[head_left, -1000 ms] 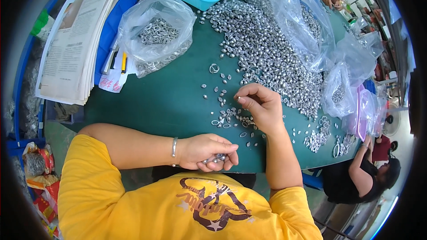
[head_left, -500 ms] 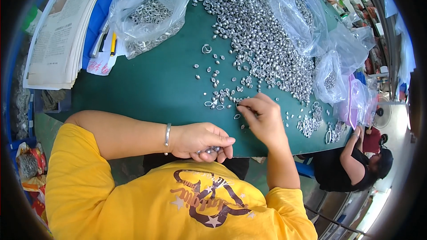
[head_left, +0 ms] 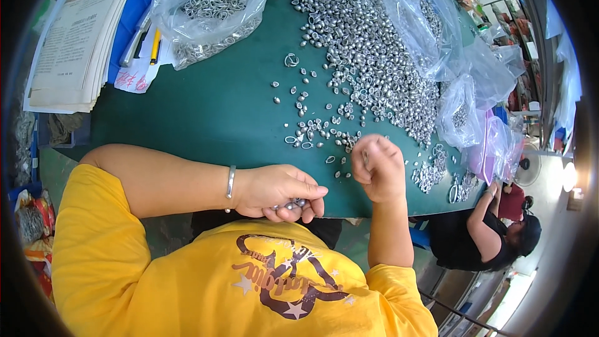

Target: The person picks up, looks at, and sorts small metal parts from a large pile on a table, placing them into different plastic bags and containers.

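My left hand [head_left: 281, 192] is curled palm-up near the table's front edge, its fingers closed around several small silver oval metal pieces [head_left: 293, 204]. To its right, my right hand [head_left: 379, 167] is raised over the table with fingers curled in, partly blurred; what they pinch, if anything, cannot be made out. Close by on the green tabletop [head_left: 206, 109] lie scattered hollow oval pieces [head_left: 318, 130] and thin oval rings [head_left: 307, 145]. Beyond them spreads a large heap of the same silver pieces [head_left: 374, 68].
A clear bag of metal rings [head_left: 215, 9] stands at the back left, beside stacked papers [head_left: 68, 43] and a yellow pen [head_left: 155, 47]. More clear bags [head_left: 458, 109] line the right. Ring clusters [head_left: 430, 171] lie right of my hand. Two other people sit along the table.
My right hand has drawn back from the scattered pieces, moving slightly right, and its fingers have curled in. My left hand keeps hold of its metal pieces. The whole view has shifted a little.
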Available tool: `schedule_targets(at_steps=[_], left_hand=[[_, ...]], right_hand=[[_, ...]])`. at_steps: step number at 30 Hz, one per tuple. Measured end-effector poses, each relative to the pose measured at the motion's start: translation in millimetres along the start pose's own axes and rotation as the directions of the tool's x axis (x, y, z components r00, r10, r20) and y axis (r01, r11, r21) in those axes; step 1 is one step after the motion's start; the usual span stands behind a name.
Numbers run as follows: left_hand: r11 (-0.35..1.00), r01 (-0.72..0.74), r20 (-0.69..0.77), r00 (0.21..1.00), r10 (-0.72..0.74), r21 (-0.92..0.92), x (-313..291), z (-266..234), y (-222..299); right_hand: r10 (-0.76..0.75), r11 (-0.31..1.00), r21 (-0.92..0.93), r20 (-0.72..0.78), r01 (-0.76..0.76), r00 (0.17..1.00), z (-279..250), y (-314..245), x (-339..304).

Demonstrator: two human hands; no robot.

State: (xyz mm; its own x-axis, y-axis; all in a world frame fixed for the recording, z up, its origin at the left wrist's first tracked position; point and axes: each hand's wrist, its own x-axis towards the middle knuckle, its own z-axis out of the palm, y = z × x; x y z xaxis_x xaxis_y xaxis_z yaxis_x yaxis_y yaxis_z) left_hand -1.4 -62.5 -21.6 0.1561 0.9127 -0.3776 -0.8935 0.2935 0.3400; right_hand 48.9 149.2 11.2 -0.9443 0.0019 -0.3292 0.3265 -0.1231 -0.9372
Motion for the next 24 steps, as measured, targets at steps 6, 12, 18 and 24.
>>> schedule_targets(at_steps=[6, 12, 18, 24], left_hand=[[1.0, -0.008, 0.001, 1.0, 0.008, -0.011, -0.1, -0.4, -0.7], [1.0, 0.009, -0.015, 1.0, -0.009, -0.009, -0.1, 1.0, 1.2], [0.99, -0.027, 0.088, 0.996, 0.014, 0.138, -4.3, 7.8, 2.8], [0.556, -0.68, 0.55, 0.725, 0.415, 0.477, -46.8, 46.8, 11.9]], right_hand=[[-0.402, 0.461, -0.789, 0.222, 0.405, 0.889, 12.8, 8.0, 3.9], [-0.124, 0.926, 0.375, 0.193, 0.044, 0.973, 3.2, -3.7, 14.6], [-0.456, 0.261, -0.816, 0.368, 0.517, 0.811, 39.2, 7.8, 23.1], [-0.11, 0.991, -0.053, 0.158, 0.119, 0.981, 12.8, 1.7, 27.0]])
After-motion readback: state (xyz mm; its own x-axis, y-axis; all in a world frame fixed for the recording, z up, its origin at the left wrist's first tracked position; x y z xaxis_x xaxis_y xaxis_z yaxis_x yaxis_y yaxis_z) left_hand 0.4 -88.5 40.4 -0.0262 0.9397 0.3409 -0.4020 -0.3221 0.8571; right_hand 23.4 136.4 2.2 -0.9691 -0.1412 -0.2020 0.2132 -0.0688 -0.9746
